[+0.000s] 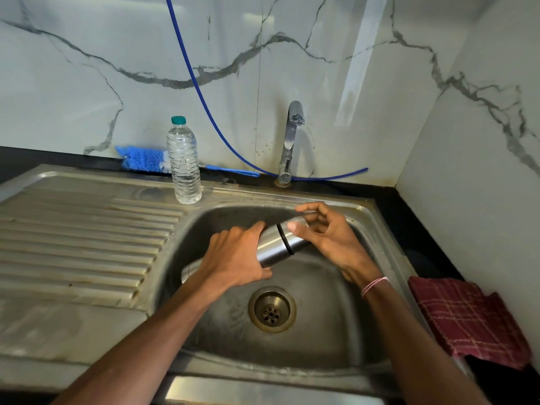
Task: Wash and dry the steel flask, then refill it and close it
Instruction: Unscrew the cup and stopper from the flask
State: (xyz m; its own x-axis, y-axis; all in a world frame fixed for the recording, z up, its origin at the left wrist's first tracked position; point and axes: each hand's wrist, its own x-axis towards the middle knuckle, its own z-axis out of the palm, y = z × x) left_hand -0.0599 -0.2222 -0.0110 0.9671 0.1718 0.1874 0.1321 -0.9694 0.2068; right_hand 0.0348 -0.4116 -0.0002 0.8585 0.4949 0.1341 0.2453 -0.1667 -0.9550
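My left hand (233, 255) wraps round the body of the steel flask (271, 248), which is held tilted above the sink (321, 331). My right hand (330, 235) curls thumb and fingers round its top end, probably to twist it. If the steel is slick my grip could slip, and the flask or its top would drop toward the drain (271, 309).

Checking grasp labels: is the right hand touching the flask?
Touching. Head view: the right hand has its thumb pressed on the flask at the cap end, with fingers curled behind it. The left hand grips the body.
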